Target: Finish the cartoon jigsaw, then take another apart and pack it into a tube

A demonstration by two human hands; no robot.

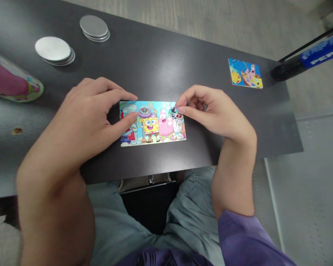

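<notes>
A small rectangular jigsaw puzzle [151, 127] with bright cartoon characters lies flat on the dark table. My left hand [96, 107] rests over its left end, thumb on the picture and index fingertip by the top edge, the fingers apart. At the upper right corner, my right hand [215, 111] pinches a small jigsaw piece [177, 108] between thumb and index finger. Dark table shows through a gap beside that piece. The fingertips hide most of it, so whether it is seated cannot be told.
Two stacks of silver discs, one nearer [54, 50] and one farther [93, 26], stand on the table [155, 62] at the back left. A printed cylindrical tin [9, 79] is at the left edge. A cartoon picture card [245, 74] and a Pepsi bottle [308, 59] are at the right.
</notes>
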